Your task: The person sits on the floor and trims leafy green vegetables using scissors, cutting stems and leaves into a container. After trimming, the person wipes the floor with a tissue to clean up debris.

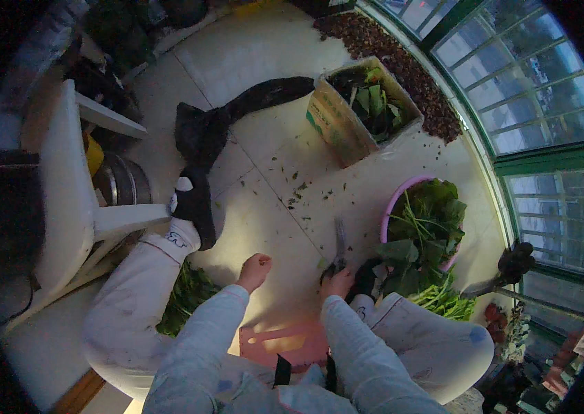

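My left hand (pixel 254 271) is held above the tiled floor with its fingers curled together, and I see nothing in them. In my right hand (pixel 337 283) is a pair of scissors (pixel 340 238), with dark handles and grey blades pointing away from me. To its right stands a pink-purple basin (pixel 389 215) heaped with leafy greens (pixel 426 222), some hanging over the near rim. Paler green stems (pixel 444 300) lie below the basin, beyond my right knee. Another pile of dark greens (pixel 188 299) rests by my left leg, partly hidden by my sleeve.
A cardboard box (pixel 341 121) holds leaves and scraps. Dark cloth or bag-like material (pixel 266 95) stretches from it toward my left shoe. Leaf bits (pixel 297 194) dot the floor. A white table or stool (pixel 67 196) stands left, a pink plastic piece (pixel 284 344) between my legs, green-framed windows (pixel 556 155) right.
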{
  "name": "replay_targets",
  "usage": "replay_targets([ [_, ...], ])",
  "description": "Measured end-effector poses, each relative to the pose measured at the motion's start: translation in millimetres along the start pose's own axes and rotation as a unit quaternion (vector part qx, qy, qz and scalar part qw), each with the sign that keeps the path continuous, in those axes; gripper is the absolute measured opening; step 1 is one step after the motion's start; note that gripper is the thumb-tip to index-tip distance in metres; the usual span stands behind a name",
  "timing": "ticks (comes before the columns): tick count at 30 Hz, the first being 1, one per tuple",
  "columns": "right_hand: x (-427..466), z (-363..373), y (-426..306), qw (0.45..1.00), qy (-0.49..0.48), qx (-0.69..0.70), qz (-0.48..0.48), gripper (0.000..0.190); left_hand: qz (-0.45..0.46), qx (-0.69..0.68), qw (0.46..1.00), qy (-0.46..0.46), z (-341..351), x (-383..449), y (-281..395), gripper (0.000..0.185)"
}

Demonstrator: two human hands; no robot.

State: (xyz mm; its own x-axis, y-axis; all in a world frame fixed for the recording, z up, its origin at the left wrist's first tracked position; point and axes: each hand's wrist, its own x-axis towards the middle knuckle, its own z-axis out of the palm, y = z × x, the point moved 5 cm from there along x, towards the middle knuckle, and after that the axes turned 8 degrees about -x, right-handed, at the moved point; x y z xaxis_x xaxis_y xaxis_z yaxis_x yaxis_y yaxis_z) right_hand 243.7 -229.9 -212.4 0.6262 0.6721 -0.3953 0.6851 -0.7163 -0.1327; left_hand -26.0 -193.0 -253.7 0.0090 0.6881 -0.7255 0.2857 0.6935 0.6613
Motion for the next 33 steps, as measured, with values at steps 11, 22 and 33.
replay_targets([
  [11, -78.2, -91.0, -88.3, 0.542, -0.471, 0.696, -0.016, 0.033, -0.002, -0.416, 0.897, -0.147, 54.9, -105.7, 148.3, 0.033],
  [22, -167.7, -211.0, -76.6, 0.531, -0.585, 0.547, -0.277, 0.062, 0.25, -0.127, 0.95, -0.136, 7.8, -247.2, 214.7, 0.03],
  [33, -224.0, -267.6, -50.8, 0.512, -0.673, 0.437, -0.305, 0.103, 0.169, -0.321, 0.899, -0.243, -8.5, -289.3, 235.6, 0.025],
])
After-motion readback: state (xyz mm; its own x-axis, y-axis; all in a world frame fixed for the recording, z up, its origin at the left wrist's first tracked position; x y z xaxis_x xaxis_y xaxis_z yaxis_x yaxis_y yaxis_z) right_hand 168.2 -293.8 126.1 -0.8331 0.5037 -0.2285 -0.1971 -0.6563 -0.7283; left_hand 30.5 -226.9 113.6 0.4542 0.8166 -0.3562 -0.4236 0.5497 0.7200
